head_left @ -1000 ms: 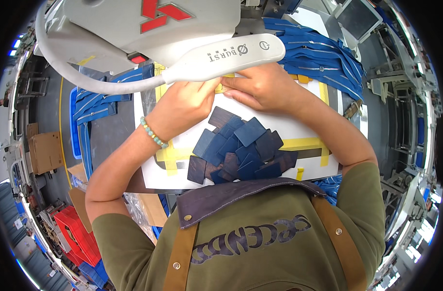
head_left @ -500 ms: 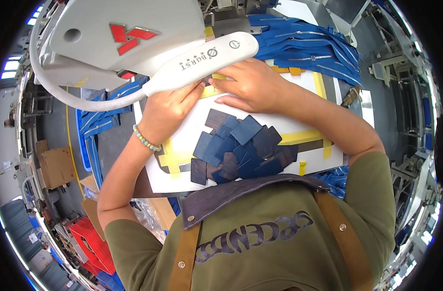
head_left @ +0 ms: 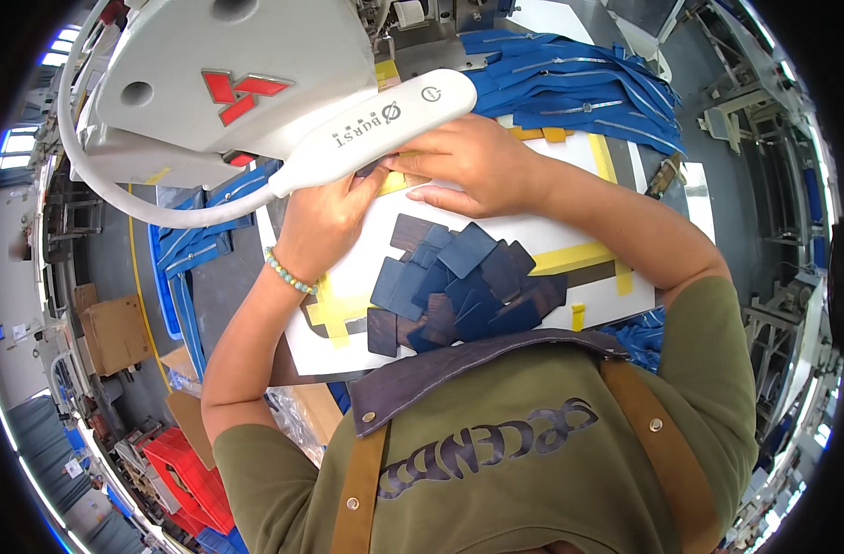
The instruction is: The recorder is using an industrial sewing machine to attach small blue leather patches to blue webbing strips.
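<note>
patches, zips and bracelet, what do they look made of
Patches: probably leather or imitation leather; the dark blue faces look smooth with a faint sheen, others brownish and streaky. Zips: blue tape, likely woven fabric, matt; the shiny silvery lines suggest metal or metal-look plastic teeth. Bracelet: glossy round greenish and yellow beads; stone, glass or plastic, can't tell.

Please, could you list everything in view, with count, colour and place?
Bulky machine head: one, grey, upper left.
Paddle-shaped device: one, white, upper centre.
Rectangular yellow-taped sheet: one, white, centre.
Flat rectangles: many, dark blue and brownish, piled on sheet.
Zipper strips: many, blue, upper right and left.
Cardboard: several pieces, brown, left.
Plastic crate: at least one, red, lower left.
Cloth top: one, olive, lower centre.
Beaded bracelet: one, green and yellow, left wrist.
Left fingers: some hidden, bare, near device.
Right fingers: some hidden, bare, near device.
</note>
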The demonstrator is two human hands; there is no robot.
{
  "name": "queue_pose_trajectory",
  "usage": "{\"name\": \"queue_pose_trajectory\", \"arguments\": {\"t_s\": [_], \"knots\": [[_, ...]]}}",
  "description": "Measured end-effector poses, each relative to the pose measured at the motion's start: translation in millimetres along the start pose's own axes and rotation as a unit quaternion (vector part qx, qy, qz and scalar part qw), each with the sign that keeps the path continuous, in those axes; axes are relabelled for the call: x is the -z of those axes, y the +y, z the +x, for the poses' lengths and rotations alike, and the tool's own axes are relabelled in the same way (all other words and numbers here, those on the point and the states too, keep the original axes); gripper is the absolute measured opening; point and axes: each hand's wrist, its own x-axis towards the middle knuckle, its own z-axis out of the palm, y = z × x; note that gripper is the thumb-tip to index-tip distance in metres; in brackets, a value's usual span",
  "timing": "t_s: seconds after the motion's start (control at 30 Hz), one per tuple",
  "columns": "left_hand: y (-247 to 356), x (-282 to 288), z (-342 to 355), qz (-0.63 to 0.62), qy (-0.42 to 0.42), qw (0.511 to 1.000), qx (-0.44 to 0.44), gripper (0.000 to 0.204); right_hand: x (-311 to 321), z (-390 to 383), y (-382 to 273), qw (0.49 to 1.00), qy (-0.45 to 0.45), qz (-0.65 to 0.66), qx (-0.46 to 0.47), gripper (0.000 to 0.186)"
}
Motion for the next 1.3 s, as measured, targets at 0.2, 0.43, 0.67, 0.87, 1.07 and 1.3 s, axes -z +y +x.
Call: {"name": "queue_pose_trajectory", "arguments": {"t_s": [0.2, 0.43, 0.67, 0.87, 1.07, 1.3], "knots": [[-11, 5, -14, 0.020, 0.040, 0.999, -0.015, 0.028, 1, 0, 3, 0.997, -0.061, 0.028, -0.047, 0.037], [-13, 5, -12, -0.003, 0.035, 0.998, -0.048, 0.028, -5, 1, 6, 0.998, -0.045, 0.015, -0.033, 0.036], [-6, 0, 1, -0.024, 0.029, 0.998, -0.055, 0.026, -8, 6, 4, 1.000, -0.022, 0.009, -0.019, 0.036], [-9, -2, -3, -0.038, 0.009, 0.999, -0.024, 0.028, -14, 9, 1, 1.000, -0.005, -0.029, -0.004, 0.036], [-7, -1, -4, -0.059, -0.004, 0.998, -0.022, 0.032, 24, 11, 9, 0.996, -0.076, 0.035, -0.030, 0.044], [-7, 0, -5, -0.052, -0.007, 0.998, -0.021, 0.030, 155, 11, 33, 0.966, -0.036, -0.207, -0.149, 0.024]]}}
